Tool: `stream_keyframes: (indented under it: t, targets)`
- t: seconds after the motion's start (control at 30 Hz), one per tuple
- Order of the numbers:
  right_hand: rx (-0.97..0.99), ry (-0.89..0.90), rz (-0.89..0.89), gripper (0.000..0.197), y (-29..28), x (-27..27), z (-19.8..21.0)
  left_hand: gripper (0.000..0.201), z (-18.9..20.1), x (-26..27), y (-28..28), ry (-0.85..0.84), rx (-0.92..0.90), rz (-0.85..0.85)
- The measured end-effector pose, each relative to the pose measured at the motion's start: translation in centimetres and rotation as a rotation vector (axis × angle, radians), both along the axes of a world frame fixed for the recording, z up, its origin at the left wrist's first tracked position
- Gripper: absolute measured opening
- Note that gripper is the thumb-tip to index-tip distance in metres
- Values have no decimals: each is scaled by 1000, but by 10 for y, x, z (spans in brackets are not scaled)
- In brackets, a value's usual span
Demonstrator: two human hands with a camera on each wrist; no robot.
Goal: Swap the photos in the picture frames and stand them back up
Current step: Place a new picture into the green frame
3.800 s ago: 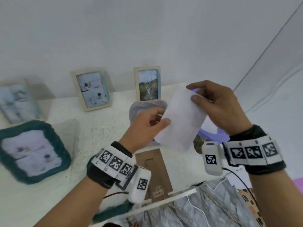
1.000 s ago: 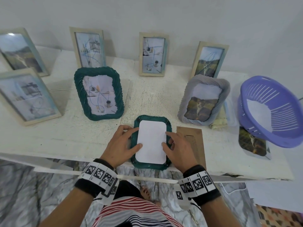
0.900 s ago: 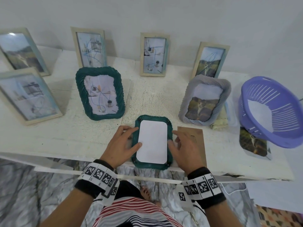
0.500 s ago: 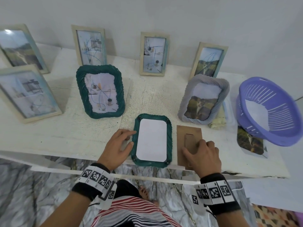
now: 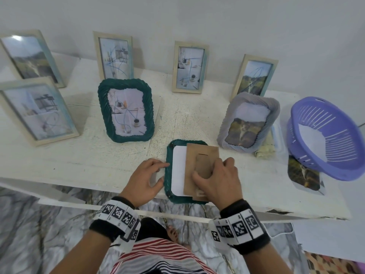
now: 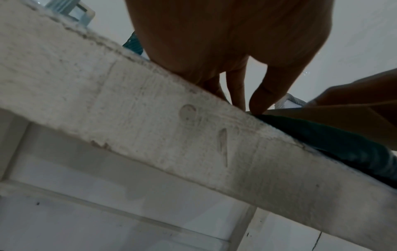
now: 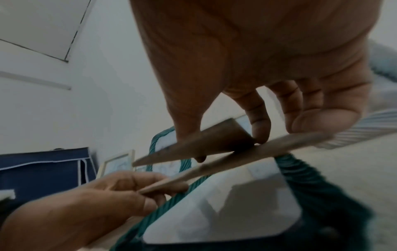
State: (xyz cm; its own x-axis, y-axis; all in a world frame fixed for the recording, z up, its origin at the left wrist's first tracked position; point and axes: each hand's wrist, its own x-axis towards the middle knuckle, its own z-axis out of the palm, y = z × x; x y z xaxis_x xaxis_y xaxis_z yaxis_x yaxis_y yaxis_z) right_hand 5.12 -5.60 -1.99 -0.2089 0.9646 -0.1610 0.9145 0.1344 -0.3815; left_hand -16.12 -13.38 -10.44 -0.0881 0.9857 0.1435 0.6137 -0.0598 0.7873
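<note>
Item — green woven frame [image 5: 168,171], face down at the near edge of the white table [image 5: 98,161], a white photo back [image 5: 178,173] lying in its recess. My left hand [image 5: 145,179] rests against its left rim with fingers loosely bent, steadying it so it won't slide. My right hand [image 5: 216,179] pinches the stand flap of the brown backing board [image 5: 203,155], held tilted over the photo to close it in.

Around — a second green frame [image 5: 126,113] and grey woven frame [image 5: 248,121] standing; purple basket [image 5: 325,137] and loose photo [image 5: 303,175] right. Nothing seems to block the board's seating.
</note>
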Motion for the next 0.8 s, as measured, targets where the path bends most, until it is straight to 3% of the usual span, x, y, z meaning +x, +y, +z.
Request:
stream_keyframes:
  t: [0.47,0.8]
  targets:
    - [-26,-100,72,73,-2,-34,-19,47,2,1,0,6,-10,16]
    - [-41,-116,77,68,-3,-33,-20,44,4,2,-1,17,-11,16]
